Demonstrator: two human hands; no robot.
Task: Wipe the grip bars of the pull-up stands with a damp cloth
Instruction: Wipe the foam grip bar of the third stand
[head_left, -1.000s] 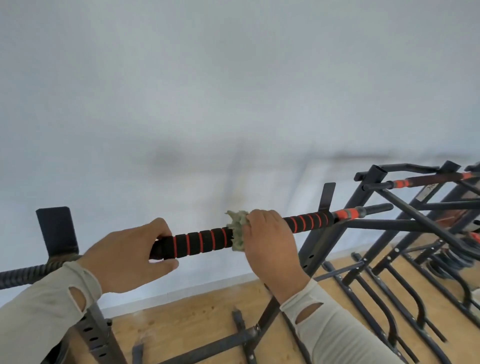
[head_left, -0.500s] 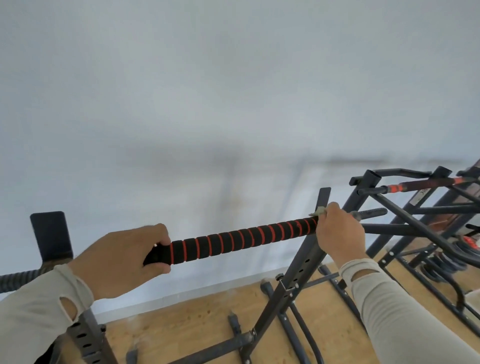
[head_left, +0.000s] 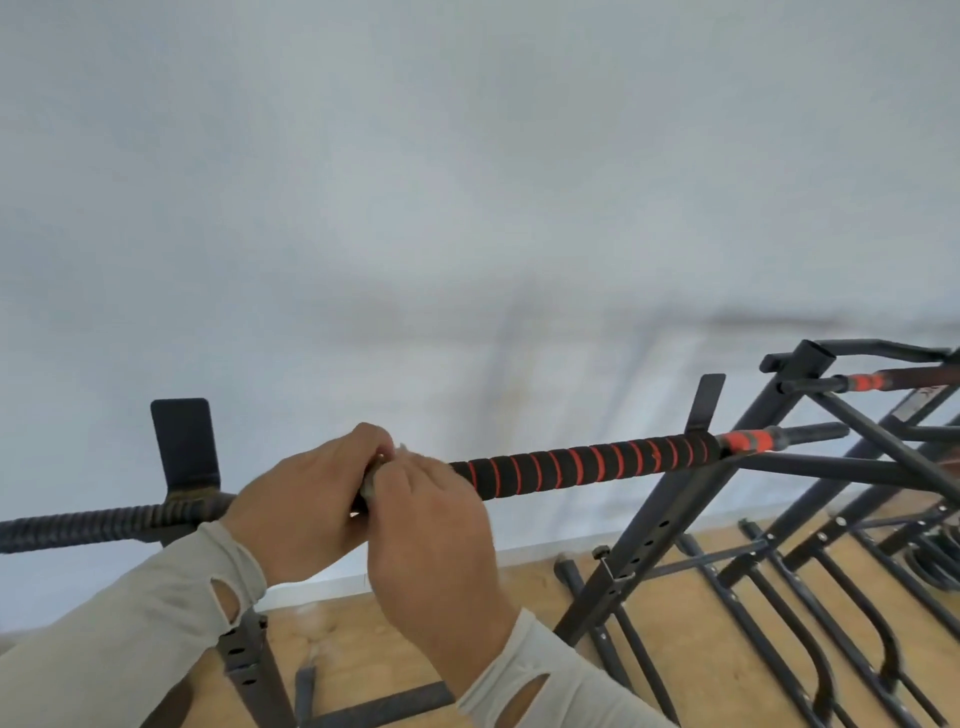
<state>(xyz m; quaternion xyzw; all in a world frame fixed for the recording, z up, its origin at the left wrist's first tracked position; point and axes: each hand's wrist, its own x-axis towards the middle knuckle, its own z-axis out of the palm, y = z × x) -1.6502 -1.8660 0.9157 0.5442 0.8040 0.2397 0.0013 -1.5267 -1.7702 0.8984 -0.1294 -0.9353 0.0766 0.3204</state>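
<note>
Head view, looking forward and down: both hands sit side by side on the grip bar (head_left: 582, 467) of the nearest pull-up stand (head_left: 644, 540). Left hand (head_left: 298, 506) has its fingers curled over the bar from above and grips it, just right of the upright bracket (head_left: 184, 441). Right hand (head_left: 426, 525) touches the left hand's fingers and is curled over the bar beside it; a small sliver of pale cloth (head_left: 402, 452) shows at the top between the two hands, the rest of it hidden under the right palm, so the right hand appears to clamp the cloth against the bar. Foam wrap on the bar is black with red spiral stripes, running right of the hands to an orange band (head_left: 748, 440) and a bare black end. Left of the bracket the bar continues as a dark ribbed section (head_left: 78, 525). Both forearms wear light grey sleeves (head_left: 104, 644) with thumb-hole cut-outs. Second stand (head_left: 852, 384) with an orange-marked bar stands at right, near the first. Wooden floor (head_left: 691, 665) below; white wall (head_left: 467, 208) behind.
</note>
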